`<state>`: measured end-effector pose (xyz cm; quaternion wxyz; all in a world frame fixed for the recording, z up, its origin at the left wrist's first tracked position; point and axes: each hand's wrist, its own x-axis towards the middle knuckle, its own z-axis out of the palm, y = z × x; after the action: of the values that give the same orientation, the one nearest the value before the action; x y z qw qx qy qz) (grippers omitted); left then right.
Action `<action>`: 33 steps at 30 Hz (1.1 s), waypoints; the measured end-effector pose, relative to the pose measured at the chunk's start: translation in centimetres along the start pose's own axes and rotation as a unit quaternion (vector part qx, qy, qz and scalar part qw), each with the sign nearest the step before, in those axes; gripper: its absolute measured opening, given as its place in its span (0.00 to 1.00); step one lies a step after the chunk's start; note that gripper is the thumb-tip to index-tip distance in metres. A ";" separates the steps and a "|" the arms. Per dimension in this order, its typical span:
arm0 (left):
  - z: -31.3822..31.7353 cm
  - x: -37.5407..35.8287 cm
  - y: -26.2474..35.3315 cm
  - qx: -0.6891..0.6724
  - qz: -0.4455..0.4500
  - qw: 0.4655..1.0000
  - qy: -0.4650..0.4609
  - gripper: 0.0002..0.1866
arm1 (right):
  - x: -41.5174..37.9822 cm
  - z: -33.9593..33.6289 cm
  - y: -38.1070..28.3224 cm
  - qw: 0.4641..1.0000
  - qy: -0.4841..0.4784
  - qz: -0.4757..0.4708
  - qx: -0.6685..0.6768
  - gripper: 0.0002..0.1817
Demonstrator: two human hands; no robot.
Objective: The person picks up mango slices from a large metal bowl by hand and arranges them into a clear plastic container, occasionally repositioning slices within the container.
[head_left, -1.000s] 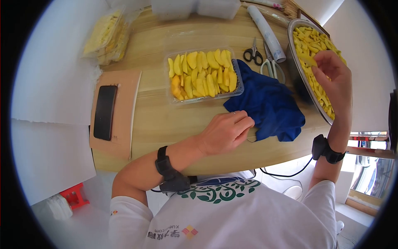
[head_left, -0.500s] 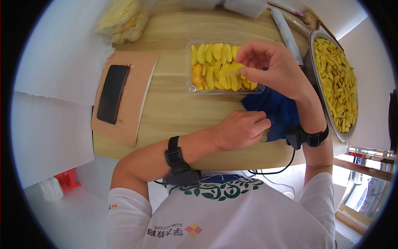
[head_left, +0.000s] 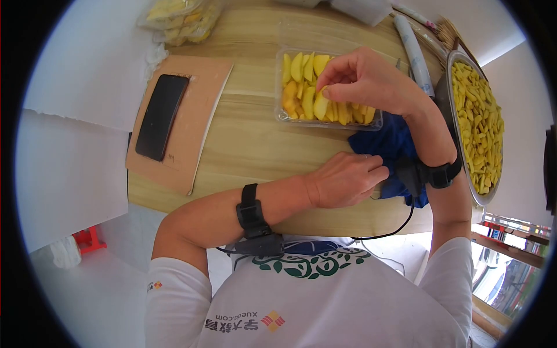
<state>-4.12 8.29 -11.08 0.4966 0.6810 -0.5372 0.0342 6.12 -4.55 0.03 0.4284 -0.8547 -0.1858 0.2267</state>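
My right hand (head_left: 362, 81) pinches a yellow fruit slice (head_left: 321, 104) between thumb and fingers, right over a clear plastic box (head_left: 278, 113). Upright yellow slices (head_left: 297, 68) stand in rows inside the box; its right part is partly hidden by my hand. On the table, my left hand (head_left: 351, 181) is closed with curled fingers, beside a crumpled blue cloth (head_left: 380, 142). What those fingers hold, if anything, is hidden.
At the right, a big metal bowl (head_left: 447, 95) is full of yellow slices. A plastic-wrapped roll (head_left: 413, 55) lies beside it. A black phone (head_left: 162, 118) rests on a brown folder (head_left: 200, 110) at left; bagged yellow fruit (head_left: 183, 20) sits behind.
My right hand has lowered the slice toward the front row in the box, and the slice now points downward. The camera view has shifted slightly. My left hand stays beside the cloth.
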 end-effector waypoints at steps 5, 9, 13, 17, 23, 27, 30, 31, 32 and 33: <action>0.1 0.0 -0.1 0.005 -0.001 1.000 -0.010 0.11 | 0.4 -0.2 0.0 1.000 -0.006 0.022 0.017 0.12; 0.0 0.0 -0.1 0.005 0.000 1.000 -0.009 0.11 | 0.6 0.2 0.3 1.000 -0.005 0.007 -0.011 0.11; 0.1 0.0 -0.1 0.003 0.001 1.000 -0.005 0.11 | 0.7 0.8 0.2 1.000 0.015 0.001 -0.023 0.09; 0.2 0.0 -0.1 0.007 0.001 1.000 0.003 0.12 | 0.7 1.1 -0.3 0.997 0.046 -0.010 -0.060 0.08; 0.1 0.1 0.0 0.007 0.000 1.000 -0.003 0.12 | 0.8 1.5 0.5 0.995 0.073 -0.019 -0.059 0.11; 0.1 0.0 0.0 0.011 0.000 1.000 -0.009 0.12 | 0.4 1.5 0.5 0.996 0.060 -0.009 -0.059 0.07; 0.0 0.0 0.0 0.012 -0.002 1.000 -0.017 0.12 | -0.1 1.3 0.7 0.994 0.081 -0.028 -0.061 0.06; -0.1 0.0 0.0 0.015 -0.001 1.000 -0.021 0.11 | -0.5 1.3 0.5 0.994 0.083 -0.044 -0.060 0.06; -0.1 0.0 -0.1 0.017 0.000 1.000 -0.021 0.11 | -0.8 1.3 0.3 0.993 0.085 -0.059 -0.057 0.05; 0.0 0.0 0.0 0.018 -0.002 1.000 -0.019 0.11 | -1.0 1.3 0.2 0.993 0.086 -0.061 -0.058 0.05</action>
<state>-4.09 8.29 -11.07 0.4745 0.6910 -0.5445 0.0301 4.54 -4.30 -0.57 0.4059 -0.8814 -0.2126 0.1144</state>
